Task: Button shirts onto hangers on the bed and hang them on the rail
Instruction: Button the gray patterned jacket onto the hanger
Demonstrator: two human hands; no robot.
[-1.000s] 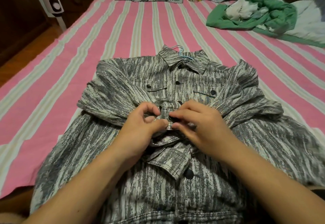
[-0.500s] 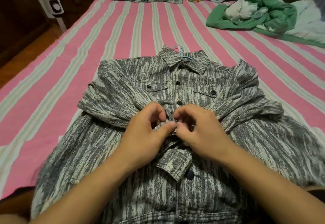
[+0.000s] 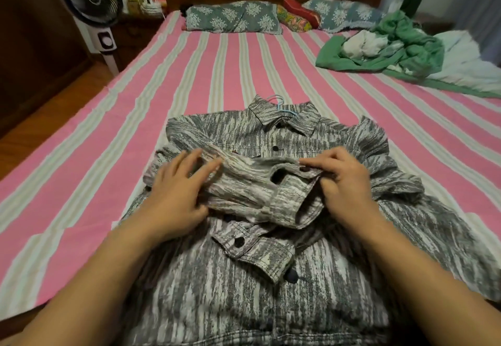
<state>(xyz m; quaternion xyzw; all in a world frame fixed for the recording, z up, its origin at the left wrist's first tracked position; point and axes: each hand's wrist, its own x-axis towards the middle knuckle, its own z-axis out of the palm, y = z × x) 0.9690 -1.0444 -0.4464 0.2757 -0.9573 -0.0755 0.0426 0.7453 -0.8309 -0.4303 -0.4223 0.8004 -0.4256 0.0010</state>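
Left hand [image 3: 177, 196] lies flat, fingers spread and straight, pressing a sleeve [image 3: 244, 180] folded across the shirt [image 3: 230, 291] at about 9 o'clock of the chest. Right hand [image 3: 343, 180], at 3 o'clock, has fingers curled round the sleeve's cuff [image 3: 295, 199], pinching it. The shirt lies face up on the bed [image 3: 135, 107], near its foot edge, with a blue hanger [image 3: 279, 101] hook showing at 12 o'clock above the collar. Dark buttons appear fastened down the front, so buttoning looks largely done, though the sleeves hide part of the placket. Left, by my judgement: tidying sleeves, then hanging on the rail, which is not in view. A green heap [image 3: 401, 47] lies at 2 o'clock.
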